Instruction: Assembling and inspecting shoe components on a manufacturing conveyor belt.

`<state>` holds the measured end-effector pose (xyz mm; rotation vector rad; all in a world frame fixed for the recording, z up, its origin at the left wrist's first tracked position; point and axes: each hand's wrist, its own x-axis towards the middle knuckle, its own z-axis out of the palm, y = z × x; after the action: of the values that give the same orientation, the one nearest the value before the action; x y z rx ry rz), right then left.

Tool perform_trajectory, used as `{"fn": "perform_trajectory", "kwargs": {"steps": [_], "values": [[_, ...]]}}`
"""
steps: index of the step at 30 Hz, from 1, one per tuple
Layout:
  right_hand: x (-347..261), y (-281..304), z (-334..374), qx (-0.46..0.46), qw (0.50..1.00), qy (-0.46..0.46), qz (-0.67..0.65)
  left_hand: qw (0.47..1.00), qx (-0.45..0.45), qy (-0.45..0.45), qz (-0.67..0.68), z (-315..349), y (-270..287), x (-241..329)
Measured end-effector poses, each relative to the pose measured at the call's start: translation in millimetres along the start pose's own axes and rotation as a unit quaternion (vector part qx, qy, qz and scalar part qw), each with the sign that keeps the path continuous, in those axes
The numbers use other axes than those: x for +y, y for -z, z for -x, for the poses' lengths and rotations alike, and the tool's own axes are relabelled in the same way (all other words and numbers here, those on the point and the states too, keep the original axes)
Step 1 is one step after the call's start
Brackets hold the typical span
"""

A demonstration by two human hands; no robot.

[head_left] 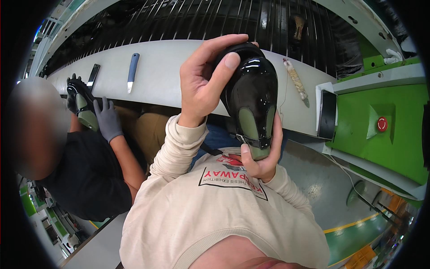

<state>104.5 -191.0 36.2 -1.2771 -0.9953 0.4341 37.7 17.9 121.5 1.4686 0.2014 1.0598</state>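
A glossy black strap shoe (254, 83) is held up in front of my chest, toe pointing away from me. A green last (247, 122) shows through its opening, and a small buckle sits on the strap near the heel. My left hand (202, 83) grips the toe end, its thumb on the edge of the thick black sole and its fingers wrapped over the far side. Around the heel end, my right hand (264, 166) is closed, thumb on the left side and fingers along the right.
On the pale worktop (156, 71) lie a blue-handled blade (133, 71), a dark-handled one (93, 76) and a wrapped stick-like tool (295, 82). Dark slats (179, 20) run behind. At left a grey-gloved co-worker holds a similar shoe (83, 107). A green machine (358, 148) with red button stands right.
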Motion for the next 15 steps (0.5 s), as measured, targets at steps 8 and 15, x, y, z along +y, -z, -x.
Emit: {"fn": "perform_trajectory", "kwargs": {"steps": [8,15], "values": [[3.2,-4.1,-1.2,-0.049,0.999,0.013,0.002,0.998,-0.002,-0.057,-0.036,6.8,-3.2,-0.3],[10.1,-7.5,-5.0,-0.037,0.999,0.022,-0.001,0.998,0.008,-0.056,-0.034,3.1,-2.9,-5.1]]}}
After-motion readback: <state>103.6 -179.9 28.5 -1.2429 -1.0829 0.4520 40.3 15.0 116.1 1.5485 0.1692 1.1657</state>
